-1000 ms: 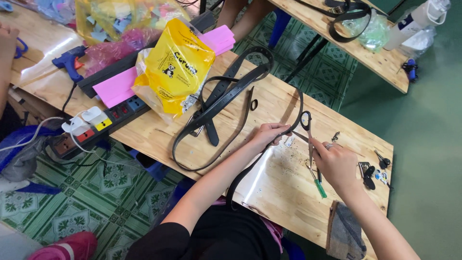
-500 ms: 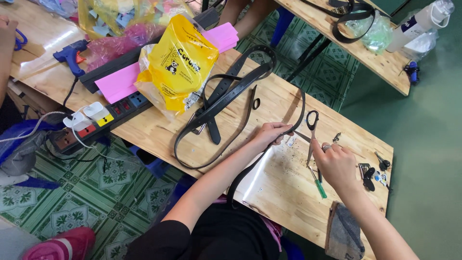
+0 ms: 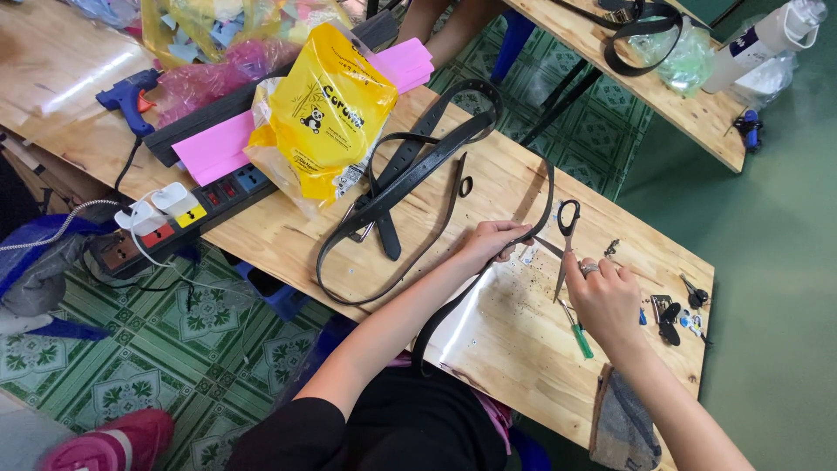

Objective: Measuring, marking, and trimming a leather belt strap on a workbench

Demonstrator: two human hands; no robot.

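Observation:
My left hand (image 3: 495,242) is closed on a long black belt strap (image 3: 453,301) that runs from the wooden table (image 3: 488,349) down over its front edge toward my lap. My right hand (image 3: 603,296), with a ring on one finger, rests on the table with curled fingers. Its fingertips are right beside the black-handled scissors (image 3: 567,228), which lie with their blades pointing toward me. A green-handled screwdriver (image 3: 581,338) lies just left of that hand. Whether the right fingers pinch anything is hidden.
More black belts (image 3: 410,170) loop across the table's middle. A yellow plastic bag (image 3: 323,113), pink paper (image 3: 214,146), a power strip (image 3: 174,214) and a blue glue gun (image 3: 126,94) lie left. Small dark hardware (image 3: 671,312) and a grey cloth (image 3: 623,427) lie right. A second table (image 3: 671,96) stands behind.
The view has shifted slightly. Both hands stay almost where they were, the left still on the strap and the right beside the scissors.

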